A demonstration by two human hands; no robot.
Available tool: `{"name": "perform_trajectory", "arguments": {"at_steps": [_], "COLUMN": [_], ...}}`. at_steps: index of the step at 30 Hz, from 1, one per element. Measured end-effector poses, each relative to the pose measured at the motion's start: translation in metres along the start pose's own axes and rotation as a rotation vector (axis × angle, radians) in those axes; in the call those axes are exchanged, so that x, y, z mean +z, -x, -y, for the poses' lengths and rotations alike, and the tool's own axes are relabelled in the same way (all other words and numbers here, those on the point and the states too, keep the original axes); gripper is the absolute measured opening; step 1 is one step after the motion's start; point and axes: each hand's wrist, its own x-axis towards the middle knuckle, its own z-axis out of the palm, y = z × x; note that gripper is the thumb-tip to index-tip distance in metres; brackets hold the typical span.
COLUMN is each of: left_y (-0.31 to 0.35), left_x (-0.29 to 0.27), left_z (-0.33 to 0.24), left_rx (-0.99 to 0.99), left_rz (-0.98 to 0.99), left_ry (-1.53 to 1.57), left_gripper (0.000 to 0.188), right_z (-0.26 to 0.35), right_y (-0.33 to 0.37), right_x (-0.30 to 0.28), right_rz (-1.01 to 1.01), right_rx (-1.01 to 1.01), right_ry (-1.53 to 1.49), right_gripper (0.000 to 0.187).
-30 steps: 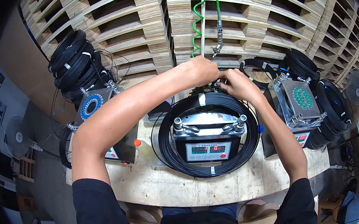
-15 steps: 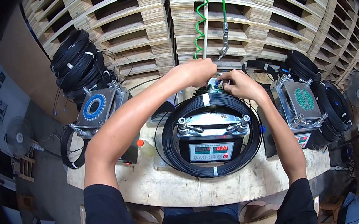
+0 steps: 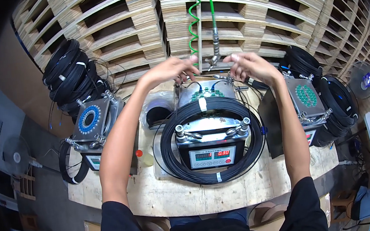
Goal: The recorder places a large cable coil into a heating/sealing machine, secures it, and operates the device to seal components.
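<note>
In the middle stands a polishing machine with a lit display (image 3: 212, 156) and a metal top plate (image 3: 183, 95) set with green connector holders (image 3: 207, 94). Two thin black cables with blue ends reach the plate. A large coil of black cable (image 3: 168, 146) hangs around the machine's front. Over the back left corner of the plate is my left hand (image 3: 172, 71), fingers bent and apart. My right hand (image 3: 253, 67) hovers by the back right corner post, its fingers loosely spread. Nothing shows clearly in either hand. Front clamps (image 3: 240, 128) with metal levers flank the near edge.
Similar machines stand at left, with a blue ring of holders (image 3: 89, 119), and right, with green holders (image 3: 306, 96). Cable coils (image 3: 66, 76) are stacked behind the left one. A red-capped bottle (image 3: 146, 158) is on the wooden table (image 3: 193, 198). An air gun (image 3: 215, 49) hangs behind.
My hands were together over the back of the plate and have parted to its two rear corners. The plate and its green holders are now uncovered. The view has shifted slightly.
</note>
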Motion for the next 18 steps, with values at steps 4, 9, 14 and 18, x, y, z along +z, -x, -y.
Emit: {"name": "perform_trajectory", "arguments": {"at_steps": [4,9,14,18], "left_y": [-0.011,-0.021,-0.020,-0.023], "left_x": [-0.014,0.027,0.025,0.032], "left_z": [0.079,0.082,0.095,0.097], "left_rx": [0.081,0.029,0.015,0.011], "left_rz": [-0.245,-0.158,-0.080,-0.103], "left_ry": [0.433,0.855,0.691,0.705], "left_gripper": [0.065,0.087,0.100,0.099], "right_z": [-0.033,-0.059,-0.074,-0.101], "right_y": [-0.037,-0.068,-0.074,-0.075], "right_x": [-0.006,0.018,0.027,0.023], "right_rz": [-0.130,0.095,-0.014,-0.350], "right_rx": [-0.060,0.072,0.080,0.048], "right_ry": [0.147,-0.065,-0.341,-0.631], "right_gripper": [0.048,0.073,0.063,0.043]}}
